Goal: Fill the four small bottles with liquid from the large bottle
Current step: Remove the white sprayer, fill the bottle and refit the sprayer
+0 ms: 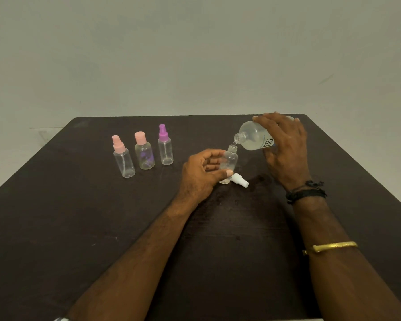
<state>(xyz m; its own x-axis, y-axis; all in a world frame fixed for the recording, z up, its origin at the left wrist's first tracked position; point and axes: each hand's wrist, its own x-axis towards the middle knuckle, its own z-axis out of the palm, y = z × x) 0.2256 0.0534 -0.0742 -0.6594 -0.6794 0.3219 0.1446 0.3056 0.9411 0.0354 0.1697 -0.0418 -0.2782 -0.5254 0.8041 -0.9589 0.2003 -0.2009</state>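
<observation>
Head view of a dark table (102, 228) set against a pale wall (195, 54). The right hand (285, 144) grips the large bottle (255, 136) from above, fingers spread over its upper side and thumb curled beneath, near the printed label. The bottle is uncapped and tilted with its neck pointing down and to the left; clear liquid pools along its lower side. Its mouth sits just above the open neck of the uncapped small bottle (229, 159), and a thin thread of liquid shows between the two.

The left hand (202, 172) holds this small bottle upright on the table near the centre — thumb laid across the lower front, the other fingers curled round the far side. How far the bottle is filled cannot be told through the clear plastic. A white spray cap (240, 180) lies on its side on the table just beside the bottle's base, to the right.

Well apart to the left, three more small bottles stand upright in a row, all capped: the pink spray bottle (123, 158), the pink-capped bottle (144, 154) and the purple spray bottle (165, 147).

Black thread bands (306, 193) circle the right wrist; a gold bangle (333, 246) sits lower on the same forearm.
</observation>
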